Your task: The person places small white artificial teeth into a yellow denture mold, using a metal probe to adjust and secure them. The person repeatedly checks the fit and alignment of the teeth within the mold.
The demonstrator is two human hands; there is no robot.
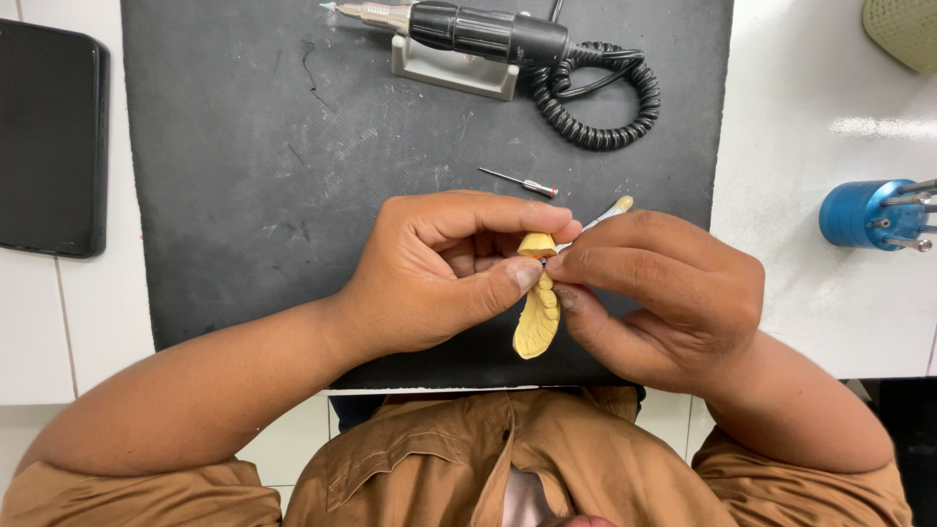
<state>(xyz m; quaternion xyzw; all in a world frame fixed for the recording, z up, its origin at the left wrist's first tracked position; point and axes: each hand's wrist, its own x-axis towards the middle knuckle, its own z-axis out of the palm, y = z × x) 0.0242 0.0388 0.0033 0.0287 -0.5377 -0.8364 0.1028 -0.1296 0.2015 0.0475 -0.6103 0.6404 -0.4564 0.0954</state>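
Note:
My left hand [444, 268] grips a yellow plaster dental model [536, 327] between thumb and fingers, its lower end hanging free below the hands. My right hand [664, 293] is closed around a thin metal hand tool [607, 214] with a cream tip; the tool's working end meets the top of the model, where a small orange patch shows. Both hands hover just above the front part of a dark grey work mat [293, 146].
A black rotary handpiece [478, 31] rests on a grey stand [454, 70] with a coiled cord [595, 98] at the mat's far edge. A small bur [519, 182] lies on the mat. A blue tool holder [864, 214] stands right, a black tablet [49, 137] left.

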